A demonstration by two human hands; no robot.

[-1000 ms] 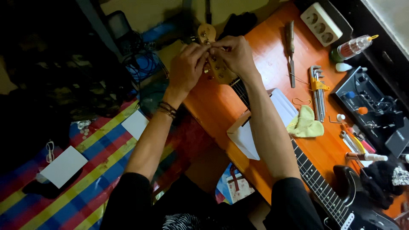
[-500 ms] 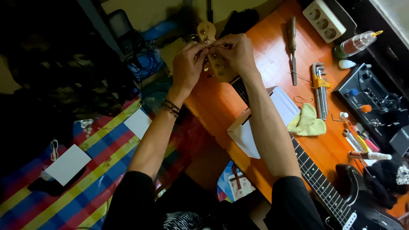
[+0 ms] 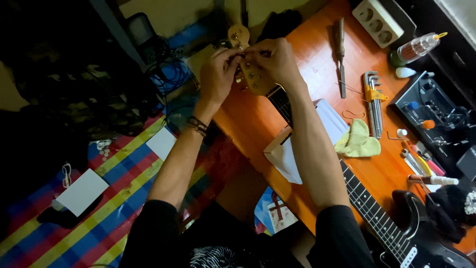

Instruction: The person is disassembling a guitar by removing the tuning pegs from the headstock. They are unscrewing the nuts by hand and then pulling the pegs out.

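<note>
Headstock (image 3: 255,79) of black electric guitar (image 3: 396,223) pinched by left hand (image 3: 218,74) and right hand (image 3: 272,59), fingers closed on tuners, orange table (image 3: 307,44) beneath, hex keys (image 3: 373,99) nearby.

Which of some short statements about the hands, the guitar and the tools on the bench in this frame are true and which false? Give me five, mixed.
1. Both hands are at the guitar headstock. True: the left hand and the right hand meet there.
2. The guitar's body is white. False: the guitar body is black.
3. A yellow-green cloth lies on the orange bench beside the guitar neck. True.
4. The set of hex keys is held in the right hand. False: it lies on the bench, apart from both hands.
5. The left wrist is bare. False: it wears dark wristbands.
</note>
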